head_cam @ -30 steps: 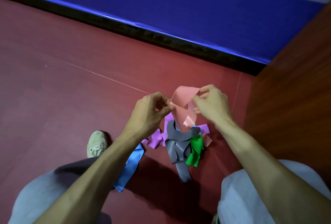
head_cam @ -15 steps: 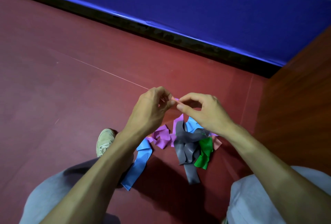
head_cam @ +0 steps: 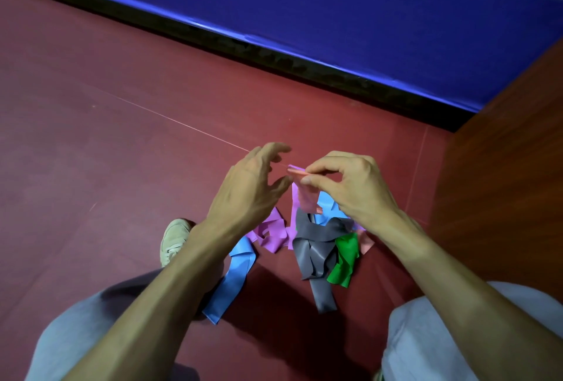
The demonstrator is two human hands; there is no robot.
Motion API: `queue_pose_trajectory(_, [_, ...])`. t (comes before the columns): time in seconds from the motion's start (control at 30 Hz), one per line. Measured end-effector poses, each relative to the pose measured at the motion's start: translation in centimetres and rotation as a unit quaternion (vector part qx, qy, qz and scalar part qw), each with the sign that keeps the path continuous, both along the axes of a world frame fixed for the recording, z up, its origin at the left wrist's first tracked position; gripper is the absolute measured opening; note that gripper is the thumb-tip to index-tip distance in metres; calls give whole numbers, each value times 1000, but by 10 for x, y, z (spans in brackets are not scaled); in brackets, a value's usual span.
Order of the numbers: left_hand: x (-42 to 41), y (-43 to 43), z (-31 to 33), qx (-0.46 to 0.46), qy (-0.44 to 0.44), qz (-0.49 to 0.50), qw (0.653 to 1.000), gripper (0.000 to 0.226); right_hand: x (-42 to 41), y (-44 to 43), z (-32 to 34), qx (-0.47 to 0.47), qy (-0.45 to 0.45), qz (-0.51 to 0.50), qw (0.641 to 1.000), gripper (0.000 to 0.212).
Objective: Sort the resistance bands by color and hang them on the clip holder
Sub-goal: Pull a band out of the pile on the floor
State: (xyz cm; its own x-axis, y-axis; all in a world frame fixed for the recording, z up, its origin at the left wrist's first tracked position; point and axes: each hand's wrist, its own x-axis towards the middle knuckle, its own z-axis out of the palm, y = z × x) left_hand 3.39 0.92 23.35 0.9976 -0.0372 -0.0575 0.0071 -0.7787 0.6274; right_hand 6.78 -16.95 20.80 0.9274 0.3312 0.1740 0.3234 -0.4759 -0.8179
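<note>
My right hand [head_cam: 350, 188] pinches a folded pink band [head_cam: 306, 197] above a heap of bands on the red floor. My left hand [head_cam: 249, 188] hovers just left of the pink band, fingers spread, holding nothing. Below lie a grey band [head_cam: 316, 255], a green band [head_cam: 345, 260], a purple band [head_cam: 272, 233] and a light blue band [head_cam: 233, 280]. More blue band [head_cam: 327, 204] shows under my right hand. No clip holder is in sight.
A blue padded wall [head_cam: 304, 5] with a black base strip [head_cam: 274, 57] runs across the back. A brown wooden panel [head_cam: 502, 182] stands at the right. My shoe [head_cam: 173, 240] and grey-clad knees flank the heap.
The pink band has been folded down from a wide loop into a small bundle. My left hand let go of it and spread its fingers; my right hand keeps the pinch.
</note>
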Motion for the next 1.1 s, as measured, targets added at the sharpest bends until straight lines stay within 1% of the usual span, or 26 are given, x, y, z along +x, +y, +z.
queue_pose_trajectory(0.03, [0,0,2,-3,-1,-13,1000,39,0,0,1,2,-8,2,1000,7])
queue_pose_trajectory(0.07, [0,-1,3,1,-5,-26,1000,36,0,0,1,6,-12,4,1000,8])
queue_pose_trajectory(0.17, [1,-2,5,13,-23,-29,999,17,2,-2,3,7,-15,6,1000,7])
queue_pose_trajectory(0.33, [1,-1,8,-8,-6,-14,1000,14,1,-3,5,-4,0,22,1000,7])
queue_pose_trajectory(0.43, [1,1,15,-52,1,-2,999,15,1,-4,5,-40,34,59,997,21])
queue_pose_trajectory(0.5, [2,2,19,-94,14,6,995,11,0,-3,2,-56,69,79,993,33])
queue_pose_trajectory(0.57, [2,3,22,-156,30,18,987,5,0,-1,0,-54,106,89,989,39])
queue_pose_trajectory(0.63, [1,2,25,-258,40,36,965,6,0,2,-1,-45,145,98,984,37])
queue_pose_trajectory(0.7, [0,1,28,-347,39,63,935,9,0,3,-3,-46,177,115,976,27])
queue_pose_trajectory(0.77, [0,2,32,-410,34,95,907,9,-1,3,-4,-37,202,120,971,18])
queue_pose_trajectory(0.8, [1,4,34,-434,30,113,893,9,-2,4,-5,-21,213,121,969,19])
queue_pose_trajectory(0.87, [3,8,36,-468,18,153,870,10,-3,6,-5,8,226,130,965,28])
queue_pose_trajectory(0.97, [7,14,39,-499,-1,223,837,11,-2,8,-6,20,214,143,966,41])
queue_pose_trajectory(1.0, [8,15,40,-507,-5,246,826,11,-1,9,-6,24,213,143,966,42])
queue_pose_trajectory(1.03, [9,16,40,-513,-9,265,816,11,-1,10,-6,32,217,140,965,37])
queue_pose_trajectory(1.1, [10,18,40,-525,-14,289,801,12,1,10,-7,51,226,127,965,13])
